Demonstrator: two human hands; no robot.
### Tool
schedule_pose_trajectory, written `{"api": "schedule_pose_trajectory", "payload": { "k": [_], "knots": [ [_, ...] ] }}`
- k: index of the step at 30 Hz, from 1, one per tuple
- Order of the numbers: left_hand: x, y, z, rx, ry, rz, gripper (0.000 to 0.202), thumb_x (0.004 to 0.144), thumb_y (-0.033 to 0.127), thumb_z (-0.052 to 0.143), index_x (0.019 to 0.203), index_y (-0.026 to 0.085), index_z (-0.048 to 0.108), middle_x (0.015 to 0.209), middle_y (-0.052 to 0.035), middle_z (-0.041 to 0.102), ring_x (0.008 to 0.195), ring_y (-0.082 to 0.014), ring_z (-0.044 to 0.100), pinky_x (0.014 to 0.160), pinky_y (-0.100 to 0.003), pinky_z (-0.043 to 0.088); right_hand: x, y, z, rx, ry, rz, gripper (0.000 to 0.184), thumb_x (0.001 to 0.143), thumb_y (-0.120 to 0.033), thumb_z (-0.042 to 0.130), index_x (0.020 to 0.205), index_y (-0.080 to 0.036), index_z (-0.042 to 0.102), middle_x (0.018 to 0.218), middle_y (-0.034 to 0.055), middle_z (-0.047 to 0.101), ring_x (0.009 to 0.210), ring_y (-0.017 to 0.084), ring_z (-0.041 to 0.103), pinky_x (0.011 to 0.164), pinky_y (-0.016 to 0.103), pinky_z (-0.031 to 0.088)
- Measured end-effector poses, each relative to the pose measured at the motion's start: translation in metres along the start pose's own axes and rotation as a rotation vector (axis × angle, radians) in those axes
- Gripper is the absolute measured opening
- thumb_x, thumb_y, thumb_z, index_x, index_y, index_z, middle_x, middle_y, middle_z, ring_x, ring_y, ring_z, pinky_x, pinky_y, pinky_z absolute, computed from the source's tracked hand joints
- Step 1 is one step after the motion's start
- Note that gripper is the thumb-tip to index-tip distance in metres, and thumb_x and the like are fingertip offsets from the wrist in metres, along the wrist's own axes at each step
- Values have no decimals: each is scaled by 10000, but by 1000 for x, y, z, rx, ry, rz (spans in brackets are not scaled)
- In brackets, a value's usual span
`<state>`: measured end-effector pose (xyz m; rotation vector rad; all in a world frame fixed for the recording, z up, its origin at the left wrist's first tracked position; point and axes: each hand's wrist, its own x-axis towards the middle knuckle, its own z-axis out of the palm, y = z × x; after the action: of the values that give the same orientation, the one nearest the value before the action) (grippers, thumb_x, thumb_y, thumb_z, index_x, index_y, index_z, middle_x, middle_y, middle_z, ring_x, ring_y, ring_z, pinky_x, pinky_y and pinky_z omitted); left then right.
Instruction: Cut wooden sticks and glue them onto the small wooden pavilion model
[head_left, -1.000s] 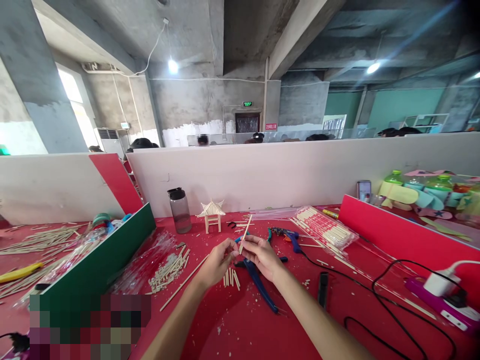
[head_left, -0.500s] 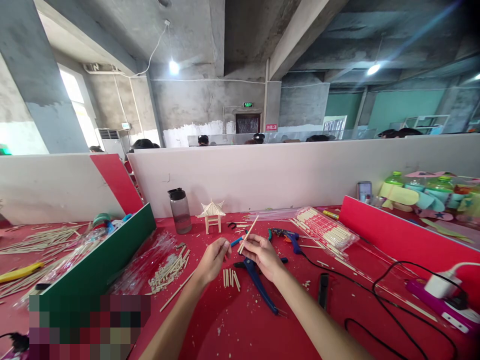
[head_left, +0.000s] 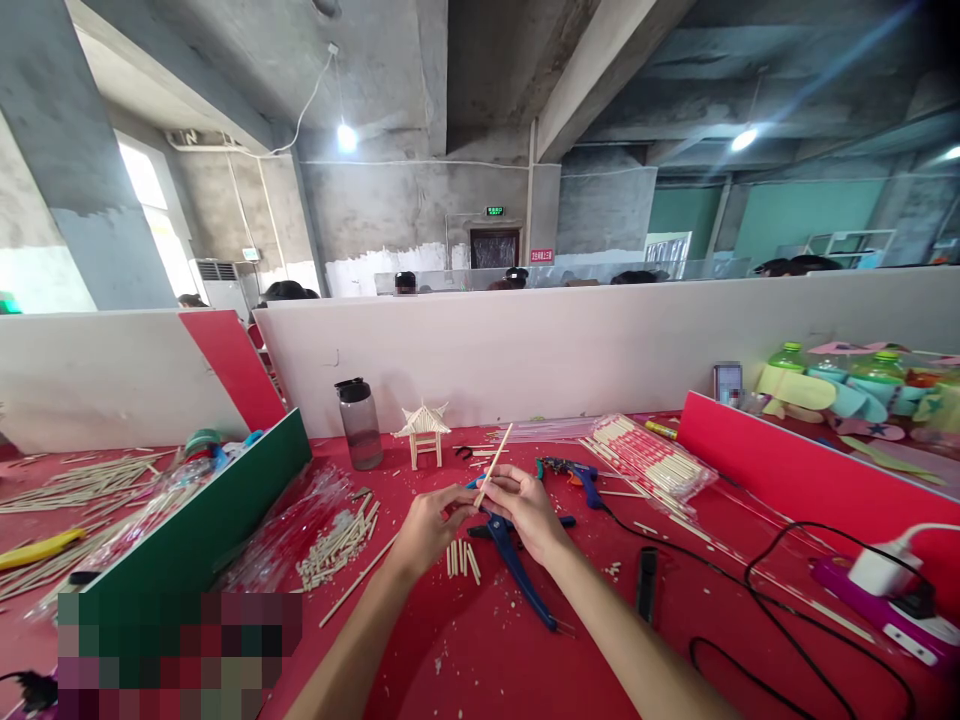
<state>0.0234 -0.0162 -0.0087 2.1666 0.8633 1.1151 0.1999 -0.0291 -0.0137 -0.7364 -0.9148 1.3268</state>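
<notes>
My right hand [head_left: 525, 508] pinches a thin wooden stick [head_left: 496, 460] that points up and away over the red table [head_left: 465, 660]. My left hand [head_left: 429, 527] has its fingertips together at the stick's lower end, touching it. Just below the hands lie a few short cut stick pieces [head_left: 461, 558] and blue-handled cutters [head_left: 519, 570]. A small model pavilion made of sticks [head_left: 424, 430] stands behind the hands.
A grey bottle [head_left: 358, 424] stands left of the pavilion. A blue glue gun [head_left: 571, 472], a wrapped bundle of sticks [head_left: 649, 458], black cables [head_left: 757, 610] and a power strip [head_left: 892, 590] lie to the right. Loose stick pieces [head_left: 337, 545] and a green divider [head_left: 202, 520] are at left.
My left hand drew a little away from the stick half a second ago and has come back to its lower end. The stick stays in my right hand.
</notes>
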Motion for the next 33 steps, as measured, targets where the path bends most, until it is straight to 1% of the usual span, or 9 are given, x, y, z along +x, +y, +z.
{"api": "schedule_pose_trajectory", "payload": {
  "k": [6,9,14,18,25,29,33],
  "knots": [
    [-1,1,-3,13,34,-2,237,885,366,629,1034,245,769,980,-69,774,883,-224,711,847,-332,538,-2,-2,3,-11,21,-9,476,571,-377,899,924,-174,653,865,44,742,809,187,712,816,344,574],
    [0,1,-3,-18,61,1,239,865,391,645,983,236,784,945,-77,779,854,-238,714,840,-362,554,-3,-3,5,2,28,-14,471,567,-382,900,913,-175,657,857,44,745,820,196,716,830,352,571],
    [0,2,-2,-41,72,2,254,853,424,653,955,237,790,938,-89,780,848,-252,715,832,-390,562,-4,-4,7,24,38,-6,458,566,-367,905,903,-171,665,871,49,750,830,188,714,831,339,572],
    [-1,1,-3,-24,83,9,246,848,424,664,947,239,792,931,-88,779,830,-249,714,828,-391,561,-4,-3,6,16,33,5,446,570,-358,904,904,-167,680,860,44,746,814,181,713,811,329,578],
    [-2,1,-4,12,55,29,225,866,399,647,956,247,787,949,-81,778,843,-236,710,831,-359,545,-3,-1,5,13,39,21,439,550,-358,913,875,-159,694,843,43,738,805,179,707,799,324,582],
    [-1,3,-5,-25,25,-27,239,866,386,650,1024,247,763,992,-73,771,888,-232,706,851,-345,532,-3,-4,5,-4,38,8,446,543,-361,916,876,-158,697,834,41,736,794,181,706,807,338,587],
    [3,4,-9,-185,-13,-135,343,837,421,676,1089,192,711,965,-88,761,899,-231,700,849,-350,534,-3,-7,5,-48,29,-2,461,542,-384,912,882,-157,700,829,46,739,793,192,708,812,353,587]
  ]
}}
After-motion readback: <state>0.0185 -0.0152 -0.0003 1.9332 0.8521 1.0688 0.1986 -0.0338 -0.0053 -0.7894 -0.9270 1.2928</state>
